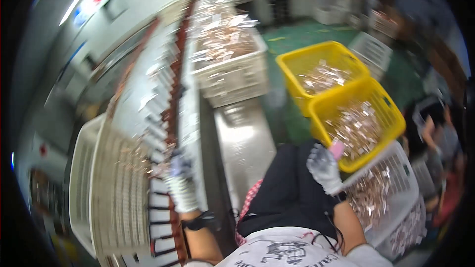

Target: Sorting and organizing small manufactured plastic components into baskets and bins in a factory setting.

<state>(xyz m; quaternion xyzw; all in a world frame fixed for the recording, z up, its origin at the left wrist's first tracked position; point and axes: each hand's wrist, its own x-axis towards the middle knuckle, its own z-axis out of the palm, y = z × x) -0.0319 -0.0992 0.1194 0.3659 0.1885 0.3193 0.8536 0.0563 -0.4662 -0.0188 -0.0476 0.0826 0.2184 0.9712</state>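
Observation:
My left hand [181, 183], in a white glove with bluish fingers, reaches over the slotted edge of a long pale conveyor-like machine [157, 86] on the left. Small shiny packets [159, 169] lie beside its blurred fingertips; whether it grips any cannot be made out. My right hand [324, 168], also in a white glove, is beside the near yellow basket [357, 164], which contains many small shiny packets [357, 128]. A pink thing [337, 150] shows against its fingers, too smeared to name or to tell whether it is held.
A white basket [123, 193] stands tilted at the left. Ahead, a pale crate [235, 79] is heaped with shiny packets. Another yellow basket [316, 52] and a white basket [408, 188] with packets are at the right. People and crates show blurred at the back and right.

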